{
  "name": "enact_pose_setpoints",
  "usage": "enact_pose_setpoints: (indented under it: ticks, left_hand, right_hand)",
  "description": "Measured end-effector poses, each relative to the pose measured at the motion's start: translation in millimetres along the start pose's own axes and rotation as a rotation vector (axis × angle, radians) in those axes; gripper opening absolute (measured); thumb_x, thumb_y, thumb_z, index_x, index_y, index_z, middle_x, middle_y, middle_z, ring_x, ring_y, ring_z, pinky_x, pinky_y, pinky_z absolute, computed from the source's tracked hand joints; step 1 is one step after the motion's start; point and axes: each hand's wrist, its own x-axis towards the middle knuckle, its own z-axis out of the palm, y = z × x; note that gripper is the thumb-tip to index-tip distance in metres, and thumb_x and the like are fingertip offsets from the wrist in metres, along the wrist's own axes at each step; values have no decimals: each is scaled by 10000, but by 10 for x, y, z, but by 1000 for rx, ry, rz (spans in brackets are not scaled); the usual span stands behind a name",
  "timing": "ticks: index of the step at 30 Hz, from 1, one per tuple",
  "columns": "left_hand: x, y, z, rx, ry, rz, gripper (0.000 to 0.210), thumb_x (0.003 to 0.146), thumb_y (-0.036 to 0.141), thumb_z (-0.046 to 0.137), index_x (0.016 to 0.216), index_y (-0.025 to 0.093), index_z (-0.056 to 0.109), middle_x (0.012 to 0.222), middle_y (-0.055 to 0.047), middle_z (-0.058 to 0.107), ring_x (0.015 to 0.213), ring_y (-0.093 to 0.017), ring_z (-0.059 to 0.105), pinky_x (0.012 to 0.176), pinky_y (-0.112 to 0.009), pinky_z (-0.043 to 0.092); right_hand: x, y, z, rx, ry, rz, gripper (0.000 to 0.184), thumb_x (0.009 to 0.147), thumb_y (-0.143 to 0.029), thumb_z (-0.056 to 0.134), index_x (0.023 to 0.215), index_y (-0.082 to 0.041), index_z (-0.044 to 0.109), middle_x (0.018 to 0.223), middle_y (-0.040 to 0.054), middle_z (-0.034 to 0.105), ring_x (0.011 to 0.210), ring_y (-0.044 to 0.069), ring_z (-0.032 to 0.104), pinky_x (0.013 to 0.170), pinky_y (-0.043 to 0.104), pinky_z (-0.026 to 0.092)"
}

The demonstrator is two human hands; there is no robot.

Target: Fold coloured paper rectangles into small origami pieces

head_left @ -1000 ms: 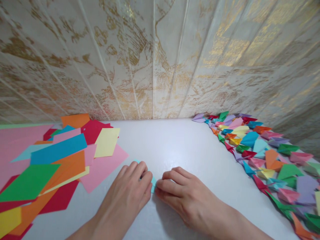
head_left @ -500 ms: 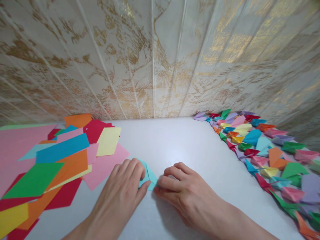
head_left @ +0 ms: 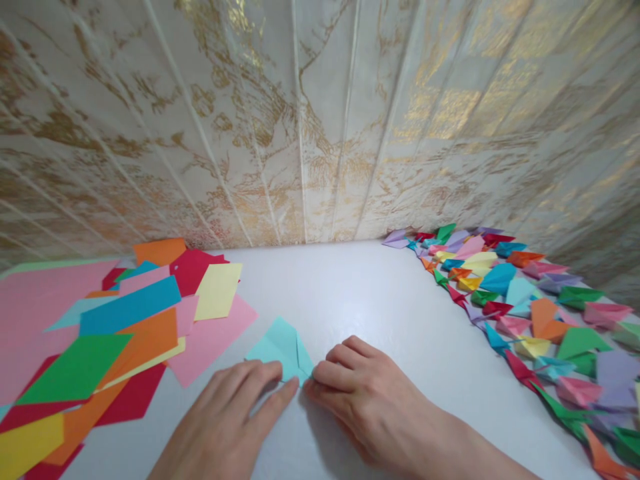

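A turquoise sheet of folding paper point(head_left: 280, 347), with a crease and a folded flap on its right side, lies on the white table in front of me. My left hand point(head_left: 235, 407) rests at its near edge, fingers bent and thumb tip pressing close to the crease. The fingertips of my right hand point(head_left: 350, 383) are closed on the paper's right corner, which they partly hide.
Loose coloured paper sheets overlap at the left, among them a green sheet point(head_left: 75, 368) and a blue sheet point(head_left: 130, 305). Many folded paper shapes, such as an orange one point(head_left: 545, 320), cover the right side. A gold-patterned curtain point(head_left: 300, 133) hangs behind the table.
My left hand has slid toward me and down off the top of the paper, so more of the turquoise sheet shows. My right hand stays at the corner. The view has shifted slightly.
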Motion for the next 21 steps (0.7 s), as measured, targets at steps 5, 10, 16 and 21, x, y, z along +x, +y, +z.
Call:
enact_pose_setpoints:
  ticks: [5, 10, 16, 21]
  left_hand:
    - [201, 179, -9, -21, -12, -40, 221, 948, 322, 556, 1127, 220, 636, 1053, -30, 724, 932, -230, 653, 821, -339, 493]
    - [299, 147, 3, -128, 65, -79, 178, 969, 339, 524, 970, 217, 654, 956, -34, 718, 831, -229, 643, 687, -330, 512]
    - [320, 126, 50, -175, 77, -57, 188, 981, 258, 481, 923, 208, 652, 896, -39, 690, 775, -243, 607, 674, -366, 488]
    - [319, 105, 57, -267, 86, -76, 148, 964, 203, 511, 904, 215, 645, 885, -24, 664, 790, -221, 576, 716, -343, 462]
  right_hand:
    - [-25, -8, 13, 120, 31, 50, 133, 892, -99, 560, 933, -184, 654, 847, 15, 654, 762, 172, 528, 713, 329, 380]
    - [-21, 115, 34, 301, 115, 206, 378, 845, 26, 514, 1095, -212, 668, 1035, 65, 640, 929, 204, 532, 797, 322, 449]
    - [4, 166, -11, 408, 66, 191, 446, 777, 70, 542, 1085, -223, 677, 1071, 74, 597, 990, 230, 511, 873, 383, 458]
    - [14, 150, -5, 447, 82, 220, 333, 801, -9, 635, 1063, -210, 677, 1051, 69, 593, 995, 232, 504, 896, 404, 444]
